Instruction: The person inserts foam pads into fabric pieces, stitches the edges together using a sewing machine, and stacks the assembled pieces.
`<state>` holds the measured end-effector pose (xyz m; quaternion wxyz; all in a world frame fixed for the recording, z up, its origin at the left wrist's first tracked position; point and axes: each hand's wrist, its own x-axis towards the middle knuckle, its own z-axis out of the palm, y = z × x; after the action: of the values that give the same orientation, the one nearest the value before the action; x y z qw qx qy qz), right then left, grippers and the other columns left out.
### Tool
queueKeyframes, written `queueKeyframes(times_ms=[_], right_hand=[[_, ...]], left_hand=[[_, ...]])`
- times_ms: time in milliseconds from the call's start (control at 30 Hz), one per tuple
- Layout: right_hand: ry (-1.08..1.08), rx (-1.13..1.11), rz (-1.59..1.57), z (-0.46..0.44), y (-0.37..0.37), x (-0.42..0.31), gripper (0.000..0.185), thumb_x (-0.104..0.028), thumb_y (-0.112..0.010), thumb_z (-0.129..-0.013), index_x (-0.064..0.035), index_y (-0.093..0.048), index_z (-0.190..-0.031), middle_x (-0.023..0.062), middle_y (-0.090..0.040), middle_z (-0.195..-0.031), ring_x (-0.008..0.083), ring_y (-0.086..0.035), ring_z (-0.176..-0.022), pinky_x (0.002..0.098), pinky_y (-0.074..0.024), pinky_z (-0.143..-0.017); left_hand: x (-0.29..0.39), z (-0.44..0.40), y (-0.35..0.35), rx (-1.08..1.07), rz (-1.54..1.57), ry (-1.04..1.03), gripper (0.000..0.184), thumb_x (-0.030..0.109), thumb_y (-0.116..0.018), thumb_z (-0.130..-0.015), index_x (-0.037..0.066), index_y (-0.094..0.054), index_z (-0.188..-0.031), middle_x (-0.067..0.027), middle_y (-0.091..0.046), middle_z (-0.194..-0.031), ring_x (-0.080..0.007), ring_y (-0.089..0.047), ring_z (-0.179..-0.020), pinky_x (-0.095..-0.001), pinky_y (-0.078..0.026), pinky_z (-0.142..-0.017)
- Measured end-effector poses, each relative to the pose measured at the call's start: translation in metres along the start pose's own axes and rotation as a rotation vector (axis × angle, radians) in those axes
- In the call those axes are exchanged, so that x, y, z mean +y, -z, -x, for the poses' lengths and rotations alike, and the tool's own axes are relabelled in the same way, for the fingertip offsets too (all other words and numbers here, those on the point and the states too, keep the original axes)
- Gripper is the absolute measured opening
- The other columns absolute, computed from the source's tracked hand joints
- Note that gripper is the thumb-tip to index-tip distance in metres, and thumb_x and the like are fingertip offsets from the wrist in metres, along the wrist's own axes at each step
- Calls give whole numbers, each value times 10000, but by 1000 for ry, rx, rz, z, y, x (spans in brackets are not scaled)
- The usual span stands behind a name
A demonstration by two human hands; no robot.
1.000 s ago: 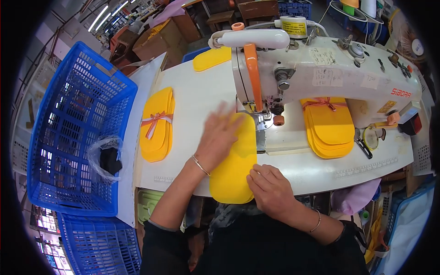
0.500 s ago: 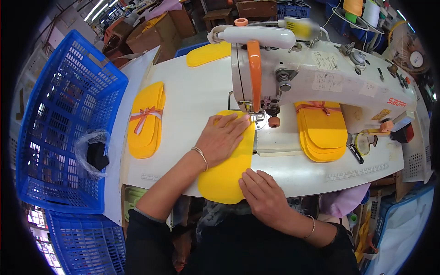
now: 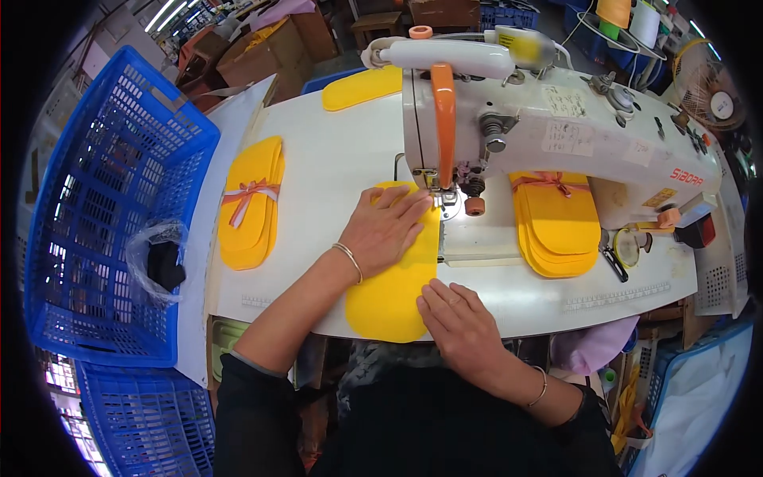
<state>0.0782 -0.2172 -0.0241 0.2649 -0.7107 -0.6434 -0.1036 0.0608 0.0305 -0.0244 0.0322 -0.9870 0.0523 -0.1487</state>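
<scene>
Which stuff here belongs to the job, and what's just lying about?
Likely the job:
- yellow piece under the left hand, right hand at its edge
- sewing machine
- left tied stack, right tied stack: same yellow

Probably just lying about:
- lilac cloth
- fan
- upper blue crate

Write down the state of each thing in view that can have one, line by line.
Yellow piece: lying flat
Left hand: flat on yellow piece
Right hand: resting at yellow piece's edge
Left yellow stack: tied with ribbon
Right yellow stack: tied with ribbon
Plastic bag: something dark inside
Sewing machine: running or stopped, cannot tell
Table: brightly lit under the machine
</scene>
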Motion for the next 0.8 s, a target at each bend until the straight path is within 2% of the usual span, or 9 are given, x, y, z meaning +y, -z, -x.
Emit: queueKeyframes(times_ms=[133, 200, 233, 300, 333, 400, 567, 667, 800], right_hand=[[-28, 43, -1, 0, 1, 10, 350, 22, -645, -818, 56, -697, -1163, 183, -668, -1244, 341, -631, -1240, 449, -497, -1046], [-91, 75, -196, 6, 3, 20, 361, 54, -653, -791, 29, -717, -1145, 163, -673, -1240, 338, -636, -1228, 434, -510, -1018], [-127, 90, -294, 11, 3, 22, 369, 69, -657, -777, 16, -727, -1136, 153, -676, -1237, 336, -638, -1223, 427, -516, -1004], [-160, 88, -307, 21, 9, 24, 378, 80, -659, -768, 4, -733, -1130, 146, -678, -1227, 334, -642, -1209, 422, -520, -989], [-182, 91, -309, 25, 13, 24, 387, 91, -660, -759, -8, -740, -1125, 138, -680, -1216, 332, -645, -1195, 417, -525, -975], [-209, 90, -312, 29, 15, 23, 398, 102, -661, -750, -20, -746, -1119, 130, -682, -1205, 330, -648, -1182, 412, -529, -961], [-148, 88, -239, 27, 14, 22, 372, 68, -676, -771, -25, -739, -1125, 136, -665, -1156, 328, -646, -1128, 414, -526, -932], [-110, 92, -207, 29, 13, 22, 368, 29, -690, -781, -5, -714, -1146, 153, -638, -1151, 337, -629, -1128, 425, -512, -923], [-50, 55, -130, 29, 15, 22, 372, 2, -675, -809, -22, -703, -1180, 152, -621, -1155, 329, -616, -1143, 420, -500, -933]], left_hand=[[2, 9, 6, 64, 52, -47, 364, 204, -603, -992, 70, -621, -1331, -62, -636, -1337, -267, -566, -1274, -429, -412, -1090], [11, 24, 15, 84, 180, -98, 308, 145, -651, -954, 46, -679, -1245, -85, -679, -1240, -284, -634, -1176, -419, -492, -1017], [22, 36, 24, 66, 188, -96, 308, 145, -651, -954, 46, -679, -1245, -85, -679, -1240, -284, -634, -1176, -419, -492, -1017], [55, 62, 44, 105, 390, -70, 259, 55, -728, -862, 18, -729, -1118, -110, -708, -1136, -300, -690, -1031, -399, -570, -876], [67, 71, 49, 95, 400, -67, 259, 55, -728, -862, 18, -729, -1118, -110, -708, -1136, -300, -690, -1031, -399, -570, -876], [86, 83, 56, 158, 465, -53, 309, 55, -802, -785, 8, -737, -1083, -109, -713, -1098, -304, -701, -987, -392, -584, -833], [92, 94, 54, 158, 355, -107, 364, 80, -833, -776, 9, -722, -1115, -119, -708, -1107, -308, -692, -1002, -387, -575, -852], [98, 91, 56, 184, 556, 122, 392, 99, -850, -778, 14, -706, -1132, -114, -704, -1084, -305, -678, -976, -378, -563, -838], [100, 87, 53, 166, 523, 82, 398, 94, -854, -777, 13, -693, -1131, -114, -695, -1053, -306, -662, -945, -373, -548, -817]])
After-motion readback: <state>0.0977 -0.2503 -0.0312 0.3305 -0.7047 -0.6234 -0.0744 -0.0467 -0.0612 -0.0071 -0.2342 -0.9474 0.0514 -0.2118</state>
